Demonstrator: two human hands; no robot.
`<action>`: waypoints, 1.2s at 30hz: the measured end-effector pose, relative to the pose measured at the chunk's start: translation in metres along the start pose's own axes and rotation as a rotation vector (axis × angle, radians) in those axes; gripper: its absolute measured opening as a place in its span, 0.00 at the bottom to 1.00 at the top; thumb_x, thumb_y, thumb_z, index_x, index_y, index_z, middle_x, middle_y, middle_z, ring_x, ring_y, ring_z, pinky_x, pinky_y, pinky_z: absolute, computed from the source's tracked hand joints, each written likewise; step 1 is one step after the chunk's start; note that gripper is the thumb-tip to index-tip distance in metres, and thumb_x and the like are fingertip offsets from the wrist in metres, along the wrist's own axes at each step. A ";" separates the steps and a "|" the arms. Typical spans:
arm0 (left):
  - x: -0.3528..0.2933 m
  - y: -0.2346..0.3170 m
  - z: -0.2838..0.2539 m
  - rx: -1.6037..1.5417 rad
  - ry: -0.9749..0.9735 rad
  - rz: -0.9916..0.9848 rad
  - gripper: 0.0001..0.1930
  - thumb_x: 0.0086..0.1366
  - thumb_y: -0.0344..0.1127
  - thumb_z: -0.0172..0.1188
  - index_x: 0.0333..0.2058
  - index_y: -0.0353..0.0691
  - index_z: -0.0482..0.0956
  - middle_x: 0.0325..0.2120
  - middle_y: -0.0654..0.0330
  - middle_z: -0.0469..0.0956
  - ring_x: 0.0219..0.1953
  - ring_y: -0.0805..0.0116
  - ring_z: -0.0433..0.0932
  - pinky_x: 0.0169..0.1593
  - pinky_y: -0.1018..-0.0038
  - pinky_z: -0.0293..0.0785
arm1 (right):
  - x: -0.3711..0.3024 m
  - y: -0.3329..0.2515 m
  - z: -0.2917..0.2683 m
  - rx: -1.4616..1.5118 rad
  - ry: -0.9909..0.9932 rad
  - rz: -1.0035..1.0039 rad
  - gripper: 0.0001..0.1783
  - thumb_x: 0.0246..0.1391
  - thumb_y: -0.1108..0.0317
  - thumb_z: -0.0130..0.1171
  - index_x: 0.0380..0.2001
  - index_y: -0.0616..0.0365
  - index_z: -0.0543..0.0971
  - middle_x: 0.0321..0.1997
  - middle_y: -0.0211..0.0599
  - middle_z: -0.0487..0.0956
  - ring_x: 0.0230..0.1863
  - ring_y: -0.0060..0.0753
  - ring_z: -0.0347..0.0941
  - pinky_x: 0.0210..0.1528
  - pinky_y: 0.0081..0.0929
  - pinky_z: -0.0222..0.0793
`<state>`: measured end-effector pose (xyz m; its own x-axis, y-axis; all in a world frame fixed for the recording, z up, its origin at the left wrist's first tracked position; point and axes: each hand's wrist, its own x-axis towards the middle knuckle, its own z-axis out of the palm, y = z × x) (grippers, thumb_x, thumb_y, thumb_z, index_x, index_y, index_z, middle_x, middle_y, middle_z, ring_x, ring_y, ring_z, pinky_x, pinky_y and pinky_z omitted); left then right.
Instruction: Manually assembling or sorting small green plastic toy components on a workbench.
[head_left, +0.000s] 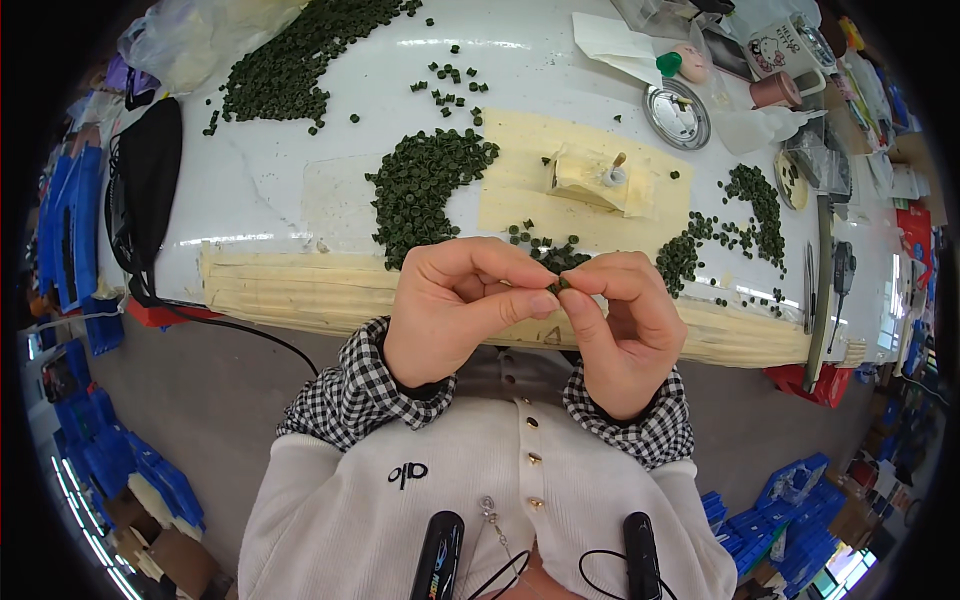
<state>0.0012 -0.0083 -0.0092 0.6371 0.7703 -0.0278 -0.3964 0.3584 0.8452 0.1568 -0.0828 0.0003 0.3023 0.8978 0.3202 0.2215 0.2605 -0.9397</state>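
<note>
Both hands meet above the table's near edge, thumbs and forefingers pinched together. Between my left hand (455, 305) and my right hand (627, 320) is a small dark green part (559, 286), mostly covered by the fingertips. It resembles the small round, spool-like green pieces lying around. Just beyond my left hand lies a dense pile of green pieces (420, 190). Right of my right hand, more green pieces (680, 262) are spread loosely. Ahead of the hands stands a tape-covered block (590, 180) with a short upright peg (616, 172), on a yellowish taped patch (510, 145).
A larger green heap (275, 85) and a clear plastic bag (205, 40) are at the far left. A round metal dish (677, 115), a white squeeze bottle (755, 128) and a thread spool (776, 91) stand at the far right. Dark fabric (145, 180) hangs over the left edge. A screwdriver (843, 270) lies right.
</note>
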 end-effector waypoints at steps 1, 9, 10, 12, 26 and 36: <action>0.000 0.000 0.000 0.007 0.002 0.002 0.07 0.56 0.17 0.62 0.35 0.30 0.79 0.34 0.56 0.80 0.37 0.73 0.80 0.42 0.80 0.77 | 0.000 -0.001 0.000 -0.015 0.002 -0.010 0.10 0.45 0.83 0.63 0.34 0.64 0.79 0.35 0.39 0.78 0.36 0.30 0.73 0.40 0.22 0.68; -0.001 0.005 0.000 0.028 0.008 0.000 0.08 0.57 0.17 0.61 0.37 0.30 0.80 0.34 0.55 0.80 0.36 0.72 0.80 0.42 0.80 0.77 | -0.001 0.003 -0.004 0.061 -0.062 -0.009 0.13 0.45 0.84 0.63 0.37 0.65 0.81 0.36 0.40 0.78 0.36 0.30 0.75 0.37 0.20 0.70; -0.001 0.006 0.000 0.042 0.010 0.005 0.08 0.57 0.17 0.61 0.37 0.30 0.80 0.34 0.55 0.80 0.36 0.72 0.80 0.42 0.80 0.77 | 0.000 0.003 -0.005 0.110 -0.075 0.021 0.13 0.46 0.84 0.63 0.37 0.64 0.81 0.36 0.40 0.78 0.36 0.30 0.75 0.36 0.20 0.70; -0.002 0.008 0.001 0.070 0.011 0.006 0.09 0.57 0.17 0.61 0.37 0.30 0.80 0.34 0.55 0.80 0.37 0.72 0.80 0.42 0.79 0.77 | 0.002 0.002 -0.007 0.028 -0.114 -0.058 0.14 0.46 0.84 0.63 0.38 0.63 0.82 0.36 0.40 0.78 0.35 0.29 0.74 0.36 0.20 0.70; 0.001 0.013 0.007 0.131 0.081 0.016 0.08 0.58 0.17 0.60 0.38 0.29 0.79 0.37 0.51 0.80 0.36 0.69 0.79 0.42 0.77 0.77 | 0.002 0.001 -0.008 -0.041 -0.118 -0.122 0.16 0.46 0.84 0.63 0.40 0.62 0.81 0.37 0.40 0.78 0.34 0.28 0.74 0.33 0.19 0.69; 0.002 0.006 -0.001 0.175 0.002 0.099 0.08 0.58 0.18 0.60 0.38 0.27 0.79 0.36 0.53 0.79 0.39 0.69 0.80 0.45 0.77 0.78 | 0.000 0.000 -0.007 0.025 -0.119 -0.015 0.16 0.48 0.83 0.61 0.42 0.63 0.81 0.38 0.40 0.78 0.36 0.27 0.74 0.36 0.19 0.70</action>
<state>-0.0007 -0.0040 -0.0044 0.5994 0.7982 0.0597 -0.3364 0.1835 0.9237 0.1635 -0.0853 0.0010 0.1864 0.9294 0.3186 0.2019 0.2812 -0.9382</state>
